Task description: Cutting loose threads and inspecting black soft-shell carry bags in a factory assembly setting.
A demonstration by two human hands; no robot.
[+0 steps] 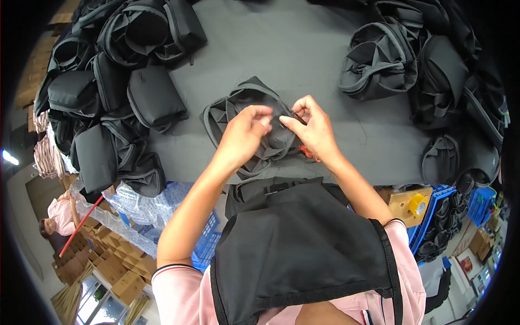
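Note:
In the middle of the table lies a black zippered pouch (238, 103), its mouth open and its inside showing. My left hand (249, 130) is over the opening, fingers curled toward the thumb and a little blurred; what they pinch, if anything, is too small to name. At the pouch's right edge, my right hand (314, 127) is closed, thumb and fingers around a small narrow dark thing that I cannot make out. Just below that hand, a tangled orange-red cord (309, 153) shows beside the pouch.
Black pouches (154, 97) are heaped at the left, with more pouches (379, 62) at the right. Below the table's edge are blue crates (208, 244) and a yellow tape roll (417, 206). Cartons (127, 284) and another person (59, 216) are at the far left.

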